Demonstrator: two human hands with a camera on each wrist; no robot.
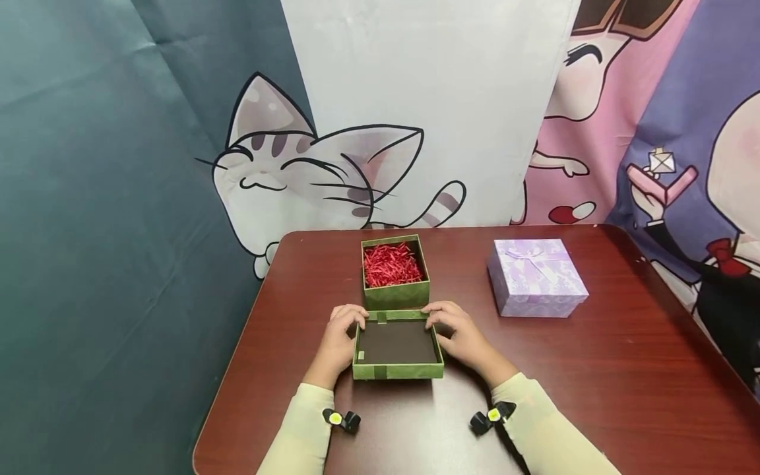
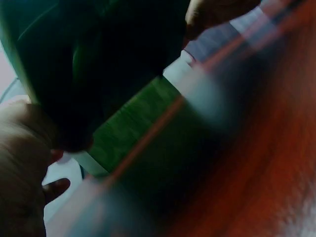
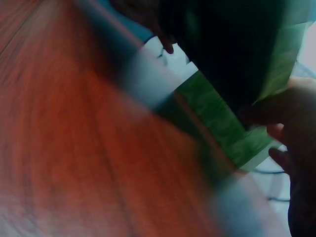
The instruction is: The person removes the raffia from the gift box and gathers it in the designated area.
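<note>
Both hands hold a green box lid [image 1: 398, 343] by its left and right sides, its dark inner face turned up toward the head camera. The left hand [image 1: 343, 333] grips the far left corner, fingers over the rim. At the far right corner the right hand [image 1: 460, 333] does the same. Just beyond the lid stands the green box [image 1: 396, 295], filled with red shredded paper [image 1: 392, 265]. In the left wrist view the lid's dark underside [image 2: 113, 54] is raised off the table, with the box wall [image 2: 133, 123] behind it.
A lilac gift box [image 1: 537, 277] with a ribbon bow sits at the back right of the reddish-brown table [image 1: 629, 369]. Cartoon-printed cloth [image 1: 380, 79] hangs behind the table's far edge, and a plain blue-green cloth [image 1: 107, 264] hangs on the left.
</note>
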